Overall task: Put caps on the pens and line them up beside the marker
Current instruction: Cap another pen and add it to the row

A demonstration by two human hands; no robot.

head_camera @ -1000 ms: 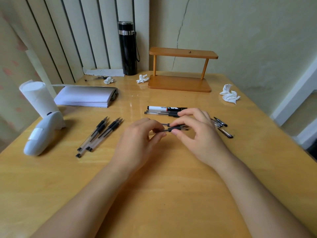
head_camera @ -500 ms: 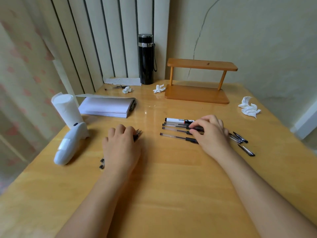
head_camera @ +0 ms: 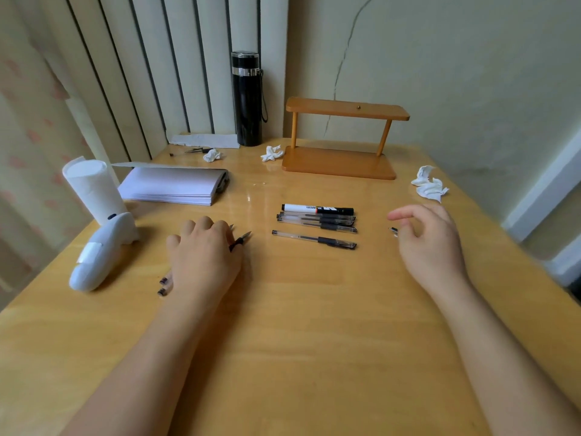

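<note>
A black-and-white marker lies across the middle of the wooden table. Right below it lie two capped clear pens close together, and a third capped pen a little nearer to me. My left hand lies palm down on the uncapped pens at the left, fingers curled onto them; only their tips and rear ends stick out. My right hand hovers at the right with fingers spread, holding nothing. A black cap peeks out beside its thumb; other caps are hidden.
A white handheld device and paper roll stand at the left edge. A paper stack, black flask, wooden shelf and crumpled tissues sit farther back.
My right hand left the capped pen below the row and moved right toward the caps. My left hand went to the uncapped pens and stays on them. The camera shifted.
</note>
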